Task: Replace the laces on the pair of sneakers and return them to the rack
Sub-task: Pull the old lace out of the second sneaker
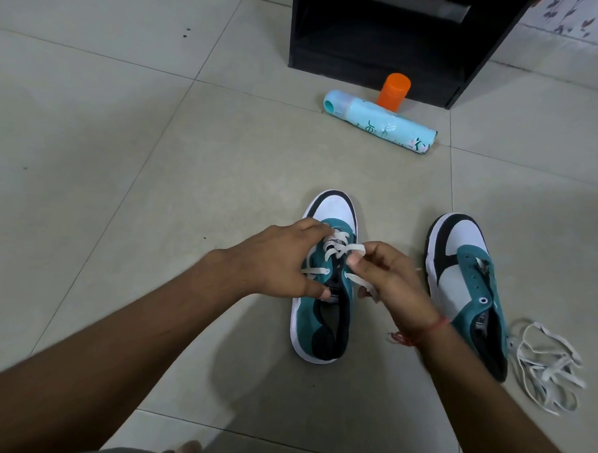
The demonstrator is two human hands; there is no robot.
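Hands (pixel 282 260) (pixel 387 281) thread white lace (pixel 341 248) through teal sneaker (pixel 322 296) eyelets.

Two sneakers: left sneaker (pixel 322 296), right sneaker (pixel 466 288). One loose white lace pile (pixel 548 367). One blue spray can (pixel 381 125), one orange cap (pixel 394 91), one black rack (pixel 384 35).

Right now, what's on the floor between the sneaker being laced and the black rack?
In the head view, a light blue spray can lies on its side there, and an orange-capped bottle stands behind it, close to the rack. Otherwise bare tile up from the sneaker.
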